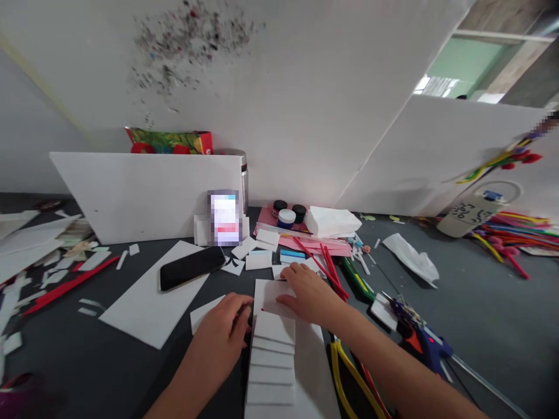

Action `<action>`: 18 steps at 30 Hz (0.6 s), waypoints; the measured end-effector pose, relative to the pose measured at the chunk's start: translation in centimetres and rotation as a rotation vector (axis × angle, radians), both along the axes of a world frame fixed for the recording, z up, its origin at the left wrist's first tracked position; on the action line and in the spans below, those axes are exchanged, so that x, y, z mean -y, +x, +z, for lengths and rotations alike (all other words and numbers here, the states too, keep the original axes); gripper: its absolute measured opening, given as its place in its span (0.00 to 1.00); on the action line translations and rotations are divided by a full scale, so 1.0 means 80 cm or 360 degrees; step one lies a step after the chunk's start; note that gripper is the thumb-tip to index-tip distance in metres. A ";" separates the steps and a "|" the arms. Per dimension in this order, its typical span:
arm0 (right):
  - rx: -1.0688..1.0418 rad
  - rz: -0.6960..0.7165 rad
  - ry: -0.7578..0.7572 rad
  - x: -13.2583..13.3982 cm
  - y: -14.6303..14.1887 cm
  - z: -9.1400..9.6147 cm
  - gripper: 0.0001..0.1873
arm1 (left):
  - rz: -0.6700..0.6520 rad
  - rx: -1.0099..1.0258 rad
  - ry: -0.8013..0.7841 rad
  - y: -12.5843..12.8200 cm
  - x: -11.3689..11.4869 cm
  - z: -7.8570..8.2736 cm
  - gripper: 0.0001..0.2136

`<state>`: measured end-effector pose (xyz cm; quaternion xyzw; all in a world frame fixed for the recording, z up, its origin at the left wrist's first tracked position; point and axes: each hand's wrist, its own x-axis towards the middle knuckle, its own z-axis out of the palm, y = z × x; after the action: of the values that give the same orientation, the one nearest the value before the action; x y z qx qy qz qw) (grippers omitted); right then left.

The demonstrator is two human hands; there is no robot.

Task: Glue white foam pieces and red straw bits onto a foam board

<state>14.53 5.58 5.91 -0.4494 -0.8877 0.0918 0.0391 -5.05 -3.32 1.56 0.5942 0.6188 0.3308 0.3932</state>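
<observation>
A long white foam board (309,372) lies in front of me, with several overlapping white rectangular pieces (273,361) forming a stepped row along its left side. My right hand (308,294) rests over the board's far end, thumb and fingers apart, close to small white cards (258,260) behind it. Beside the board's left edge is my left hand (222,331), fingers loosely bent and apart, with nothing visible in them. A white piece (203,314) lies partly under that hand. A small red spot marks the board between my hands.
A black phone (192,269) lies on a white sheet (151,308); a lit phone (226,218) leans on an upright white panel (144,198). At right are yellow-handled scissors (345,372), a blue glue gun (425,343), red sticks (334,270) and a crumpled tissue (413,259). Paper scraps litter the left.
</observation>
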 end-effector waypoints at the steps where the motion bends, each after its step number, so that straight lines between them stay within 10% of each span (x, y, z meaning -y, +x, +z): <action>1: -0.0009 -0.0014 0.0017 0.002 -0.002 0.000 0.11 | -0.0010 0.0010 -0.0057 0.000 0.001 0.003 0.16; 10: -0.0319 -0.0205 -0.0017 0.048 0.023 -0.009 0.12 | -0.0236 0.0386 -0.0353 -0.020 -0.005 0.005 0.14; 18: -0.0876 -0.0192 -0.0652 0.080 0.041 -0.040 0.22 | -0.0268 0.0405 -0.0299 -0.013 -0.007 0.001 0.18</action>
<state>17.77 -0.81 2.71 -0.4580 -0.7789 0.3833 0.1915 -6.08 -2.76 1.67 0.5578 0.5404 0.3099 0.5484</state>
